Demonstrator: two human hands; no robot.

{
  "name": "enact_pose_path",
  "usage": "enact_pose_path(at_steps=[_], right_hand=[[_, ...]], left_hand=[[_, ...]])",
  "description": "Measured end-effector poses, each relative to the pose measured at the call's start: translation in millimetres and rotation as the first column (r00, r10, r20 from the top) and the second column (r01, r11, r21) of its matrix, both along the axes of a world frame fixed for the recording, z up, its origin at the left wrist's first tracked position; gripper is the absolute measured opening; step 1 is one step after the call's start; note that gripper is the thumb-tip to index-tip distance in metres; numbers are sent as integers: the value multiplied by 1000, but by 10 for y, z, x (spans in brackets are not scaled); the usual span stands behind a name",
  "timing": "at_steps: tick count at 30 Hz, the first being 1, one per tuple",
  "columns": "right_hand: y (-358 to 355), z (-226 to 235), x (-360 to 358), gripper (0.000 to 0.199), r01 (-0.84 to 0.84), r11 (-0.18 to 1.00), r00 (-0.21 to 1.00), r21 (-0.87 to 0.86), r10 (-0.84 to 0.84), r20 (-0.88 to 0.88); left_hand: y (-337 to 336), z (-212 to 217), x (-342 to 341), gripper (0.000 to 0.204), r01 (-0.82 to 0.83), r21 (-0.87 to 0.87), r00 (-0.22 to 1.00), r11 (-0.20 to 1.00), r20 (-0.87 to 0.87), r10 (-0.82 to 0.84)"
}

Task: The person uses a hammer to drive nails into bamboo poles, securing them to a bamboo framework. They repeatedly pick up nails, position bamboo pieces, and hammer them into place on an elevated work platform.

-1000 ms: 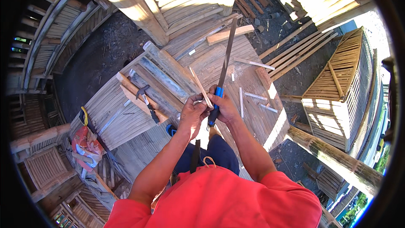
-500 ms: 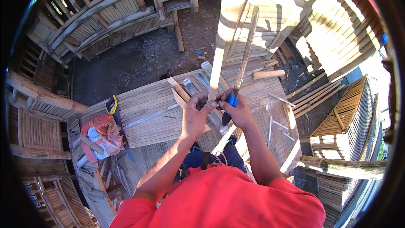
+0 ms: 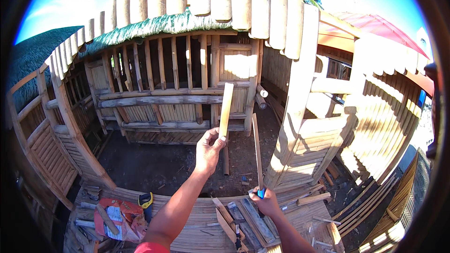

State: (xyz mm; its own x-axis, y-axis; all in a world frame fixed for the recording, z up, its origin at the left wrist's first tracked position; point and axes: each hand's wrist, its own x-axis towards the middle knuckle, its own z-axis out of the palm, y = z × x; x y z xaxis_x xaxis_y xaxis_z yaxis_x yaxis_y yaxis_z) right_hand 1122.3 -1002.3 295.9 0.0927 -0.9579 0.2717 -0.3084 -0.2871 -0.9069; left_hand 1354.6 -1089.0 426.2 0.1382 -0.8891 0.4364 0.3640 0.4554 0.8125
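My left hand (image 3: pixel 207 153) is raised in front of me, closed around the lower end of a flat bamboo strip (image 3: pixel 227 110) that stands nearly upright. Lower and to the right, my right hand (image 3: pixel 268 203) grips the blue handle of a long, narrow-bladed knife (image 3: pixel 257 152), much like a machete, with its blade pointing up. Strip and blade are apart. Below my hands, several wood pieces (image 3: pixel 252 220) lie on the slatted bamboo platform (image 3: pixel 197 232).
On the platform's left are a torn red sack (image 3: pixel 129 225) and a yellow-handled saw (image 3: pixel 146 200). A bamboo post (image 3: pixel 300 89) rises at right of centre. Beyond the dark ground stands a railed bamboo hut (image 3: pixel 168 100); long strips (image 3: pixel 370 208) lie at the right.
The view has tilted up toward the huts and sky. My hands have parted: the left has lifted the bamboo strip away, and the right keeps the knife lower and to the right.
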Motion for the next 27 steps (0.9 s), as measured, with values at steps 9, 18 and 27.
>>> enact_pose_path(at_steps=[9,18,27], right_hand=[[-627,1003,383,27,32,999,999,-44,-31,13],[-678,965,1161,30,188,982,972,6,-186,-147],[-676,1400,1549,36,173,984,976,-39,-177,-124]], left_hand=[[-1375,2190,732,36,-91,-333,973,938,-229,14],[-2053,3332,1208,21,-86,-271,956,959,-293,3],[-2181,3715,1323,19,-23,-147,981,989,-194,-6]])
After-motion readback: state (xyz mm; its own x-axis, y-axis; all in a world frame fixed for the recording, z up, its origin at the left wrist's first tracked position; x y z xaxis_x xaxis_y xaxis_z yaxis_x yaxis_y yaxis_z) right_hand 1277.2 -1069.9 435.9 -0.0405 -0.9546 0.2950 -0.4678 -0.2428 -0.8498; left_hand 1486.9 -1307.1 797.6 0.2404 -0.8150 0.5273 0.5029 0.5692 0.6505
